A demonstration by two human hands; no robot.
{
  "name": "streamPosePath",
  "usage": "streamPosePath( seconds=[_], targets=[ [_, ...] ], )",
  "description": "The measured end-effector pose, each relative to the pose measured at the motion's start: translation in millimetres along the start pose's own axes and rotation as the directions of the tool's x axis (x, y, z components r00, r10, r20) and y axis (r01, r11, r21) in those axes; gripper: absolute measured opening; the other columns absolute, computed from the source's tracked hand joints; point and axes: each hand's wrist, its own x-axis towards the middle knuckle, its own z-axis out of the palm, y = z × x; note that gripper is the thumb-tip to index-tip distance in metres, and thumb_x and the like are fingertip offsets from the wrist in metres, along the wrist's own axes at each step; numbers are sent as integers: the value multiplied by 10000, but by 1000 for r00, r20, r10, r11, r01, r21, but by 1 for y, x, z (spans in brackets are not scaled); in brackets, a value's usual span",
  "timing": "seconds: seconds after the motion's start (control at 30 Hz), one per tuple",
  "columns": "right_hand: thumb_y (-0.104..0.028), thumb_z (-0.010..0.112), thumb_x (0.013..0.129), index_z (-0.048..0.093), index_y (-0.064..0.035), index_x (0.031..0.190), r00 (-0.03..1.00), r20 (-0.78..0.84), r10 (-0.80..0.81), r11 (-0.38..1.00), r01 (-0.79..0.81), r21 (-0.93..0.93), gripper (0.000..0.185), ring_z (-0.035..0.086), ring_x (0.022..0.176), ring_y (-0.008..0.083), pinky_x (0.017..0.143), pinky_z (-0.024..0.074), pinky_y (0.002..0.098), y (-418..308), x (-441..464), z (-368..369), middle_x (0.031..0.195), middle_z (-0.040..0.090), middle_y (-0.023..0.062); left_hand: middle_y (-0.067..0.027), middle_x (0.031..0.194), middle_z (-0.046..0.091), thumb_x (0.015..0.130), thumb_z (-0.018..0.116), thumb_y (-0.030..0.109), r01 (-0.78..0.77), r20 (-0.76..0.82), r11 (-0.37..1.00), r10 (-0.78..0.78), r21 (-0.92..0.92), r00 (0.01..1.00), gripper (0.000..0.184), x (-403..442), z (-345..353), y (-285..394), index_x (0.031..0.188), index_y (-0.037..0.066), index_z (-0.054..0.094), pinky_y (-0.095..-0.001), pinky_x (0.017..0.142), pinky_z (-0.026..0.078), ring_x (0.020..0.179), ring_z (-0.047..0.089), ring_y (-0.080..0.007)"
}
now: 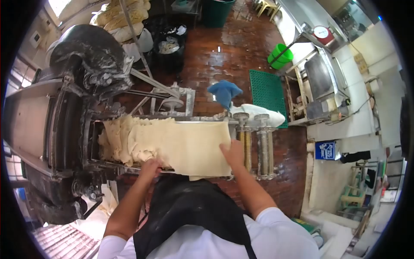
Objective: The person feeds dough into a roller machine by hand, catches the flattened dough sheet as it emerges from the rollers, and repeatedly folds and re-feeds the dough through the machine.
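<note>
Apron (189, 207) covers our front. Our left hand (150, 168) touches the near edge of the dough (194, 142); our right hand (235, 154) contacts its right end. Whether either hand's fingers grasp it, we cannot tell. The dough lies between the machine (88, 47) and rollers (263, 149); beyond stands a bucket (281, 57).

right hand (233, 154): some fingers hidden | scale dial (321, 32): unreadably small | white shirt (280, 236): cut off below

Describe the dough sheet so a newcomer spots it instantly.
Start at the big dark machine on the picture's left. The dough sheet stretches toward the rollers, right hand at its end. Unlike either neighbour, it's pale, crumpled at left, smooth at right.
</note>
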Motion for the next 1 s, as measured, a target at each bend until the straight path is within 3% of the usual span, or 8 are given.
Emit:
streamPosePath(
  seconds=[0.07, 0.13, 0.2, 0.47, 0.7, 0.83, 0.93, 1.0],
  targets=[
    [-435, 753, 728, 588, 28, 1149, 970, -240, -33, 999, 23, -44, 648, 607, 1061, 332, 872, 485, 411, -7, -14, -7, 1209, 585, 241, -52, 837, 629, 917, 536, 351, 84, 34, 994, -82, -71, 996, 309, -2, 2, -7, 1045, 74, 586, -271, 555, 456, 669, 578, -141],
    [-448, 775, 697, 579, 18, 1170, 914, 257, 315, 887, -379, 262, 692, 613, 1056, 317, 897, 481, 392, 24, 8, 9, 1176, 605, 230, -52, 872, 623, 910, 550, 336, 117, 46, 989, -113, -85, 992, 309, -1, 16, -1, 1094, 88, 564, -281, 561, 454, 709, 572, -141],
    [-484, 794, 656, 581, 27, 1165, 857, 500, 123, 799, -384, 462, 752, 611, 1066, 307, 913, 478, 383, 22, 1, 8, 1152, 621, 217, -34, 840, 581, 926, 527, 310, 121, 62, 988, -115, -96, 991, 253, 1, 34, 5, 1041, 86, 541, -256, 516, 422, 677, 546, -130],
    [-507, 785, 619, 589, 21, 1094, 965, 203, 166, 943, -215, 254, 736, 610, 977, 360, 859, 478, 402, -23, -16, -9, 1036, 635, 226, 11, 631, 459, 933, 480, 426, 151, 108, 978, -136, -145, 985, 337, 31, 42, -10, 804, 116, 498, -276, 428, 385, 515, 480, -124],
    [-381, 833, 621, 596, -9, 1109, 988, 153, 21, 806, -108, 582, 658, 616, 944, 240, 839, 486, 373, -64, -27, -89, 1006, 649, 134, -53, 623, 524, 944, 439, 451, 180, 28, 900, -184, -396, 983, 395, 53, 25, -26, 752, 116, 524, -330, 418, 389, 505, 508, -204],
    [-162, 759, 749, 550, -31, 1214, 854, 520, -31, 371, -473, 799, 526, 671, 864, 249, 764, 560, 406, -14, -17, -164, 1041, 654, 123, -145, 825, 652, 853, 598, 244, -329, -155, 857, 416, 397, 896, 266, 32, 14, -24, 927, -10, 628, -352, 704, 489, 754, 621, -253],
    [-139, 714, 799, 546, 3, 1209, 882, 431, 192, 614, -450, 649, 465, 668, 832, 241, 739, 539, 374, 56, 8, -143, 1058, 661, 130, -194, 1151, 583, 791, 680, 296, -409, -67, 575, 631, 709, 773, 473, 8, 27, 19, 1149, 5, 572, -400, 947, 436, 1095, 550, -336],
    [-138, 754, 711, 538, 19, 1199, 946, 242, 217, 972, -232, 32, 556, 657, 877, 251, 749, 516, 356, 84, 17, -121, 1038, 659, 171, -237, 1299, 480, 769, 701, 370, -454, -33, 465, 725, 760, 688, 697, 17, 29, 14, 1305, 5, 447, -452, 1030, 354, 1233, 435, -383]
  ],
)
